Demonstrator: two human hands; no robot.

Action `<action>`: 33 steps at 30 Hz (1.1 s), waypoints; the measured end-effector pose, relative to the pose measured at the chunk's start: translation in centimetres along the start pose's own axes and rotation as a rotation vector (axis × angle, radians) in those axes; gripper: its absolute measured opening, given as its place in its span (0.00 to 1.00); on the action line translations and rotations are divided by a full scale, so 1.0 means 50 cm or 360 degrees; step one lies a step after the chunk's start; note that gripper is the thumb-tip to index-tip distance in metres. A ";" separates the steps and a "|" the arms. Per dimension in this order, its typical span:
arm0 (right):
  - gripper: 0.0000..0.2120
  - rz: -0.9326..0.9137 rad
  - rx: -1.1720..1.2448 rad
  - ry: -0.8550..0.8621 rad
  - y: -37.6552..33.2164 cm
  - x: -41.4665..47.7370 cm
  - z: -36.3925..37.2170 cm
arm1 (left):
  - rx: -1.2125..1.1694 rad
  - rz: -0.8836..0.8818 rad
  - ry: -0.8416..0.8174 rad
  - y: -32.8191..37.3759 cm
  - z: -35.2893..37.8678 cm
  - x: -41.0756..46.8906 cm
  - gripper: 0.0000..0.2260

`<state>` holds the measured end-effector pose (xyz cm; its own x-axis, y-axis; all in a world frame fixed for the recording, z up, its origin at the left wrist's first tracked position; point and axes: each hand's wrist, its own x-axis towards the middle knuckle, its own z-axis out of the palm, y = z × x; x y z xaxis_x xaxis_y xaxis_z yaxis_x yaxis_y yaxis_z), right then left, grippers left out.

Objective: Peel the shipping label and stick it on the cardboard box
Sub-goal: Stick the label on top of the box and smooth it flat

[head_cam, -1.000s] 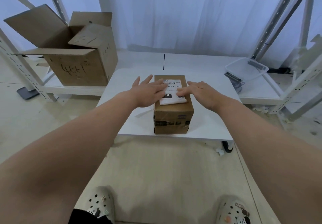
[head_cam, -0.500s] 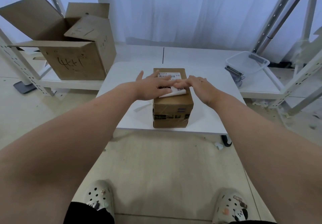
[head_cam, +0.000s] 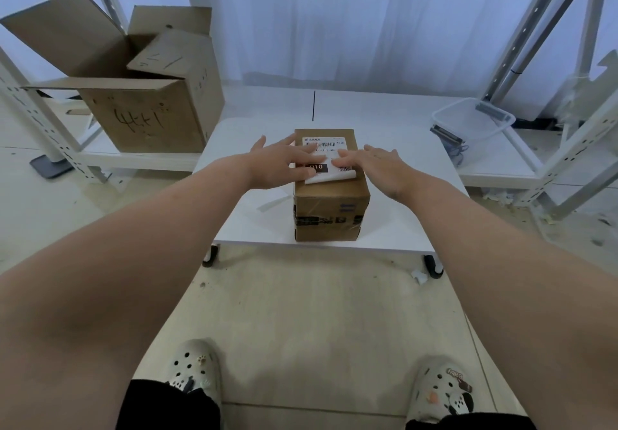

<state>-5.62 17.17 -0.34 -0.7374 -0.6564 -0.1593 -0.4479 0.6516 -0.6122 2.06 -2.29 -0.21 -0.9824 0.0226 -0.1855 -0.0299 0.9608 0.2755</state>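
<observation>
A small brown cardboard box (head_cam: 331, 209) stands on a low white table (head_cam: 401, 222). The white shipping label (head_cam: 326, 144), with a barcode and a black "010" patch, lies on the box top. Its near edge curls up off the cardboard. My left hand (head_cam: 284, 164) presses flat on the label's left side with straight fingers. My right hand (head_cam: 378, 165) lies flat on the right side, fingertips on the label near the QR code. Neither hand grips anything.
A white strip of paper (head_cam: 272, 203) lies on the table left of the box. A big open cardboard box (head_cam: 147, 102) sits on a low shelf at the left. A clear plastic tub (head_cam: 473, 122) rests on the right shelf. Metal rack posts stand on both sides.
Both hands have stayed flat on the label and slid a little apart across it. The view has tilted slightly; the box has not moved.
</observation>
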 end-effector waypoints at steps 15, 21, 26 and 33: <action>0.08 -0.0503 -0.0512 0.0283 -0.081 -0.025 0.021 | -0.0136 -0.0023 0.0075 0.006 0.000 -0.016 0.16; 0.06 -0.0485 -0.0290 0.0242 -0.078 -0.034 0.021 | -0.0177 -0.0082 0.0140 0.008 -0.004 -0.007 0.15; 0.05 -0.0448 -0.0246 0.0204 -0.070 -0.030 0.026 | -0.0227 -0.0148 0.0271 0.018 -0.009 0.005 0.13; 0.09 -0.0435 -0.0090 0.0149 -0.078 -0.034 0.016 | -0.0278 -0.0081 0.0124 0.018 -0.014 -0.012 0.15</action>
<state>-2.22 15.42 1.72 -0.6276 -0.7744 0.0795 -0.6619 0.4770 -0.5782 2.47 -1.63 0.84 -0.9899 -0.0530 -0.1316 -0.1050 0.8974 0.4285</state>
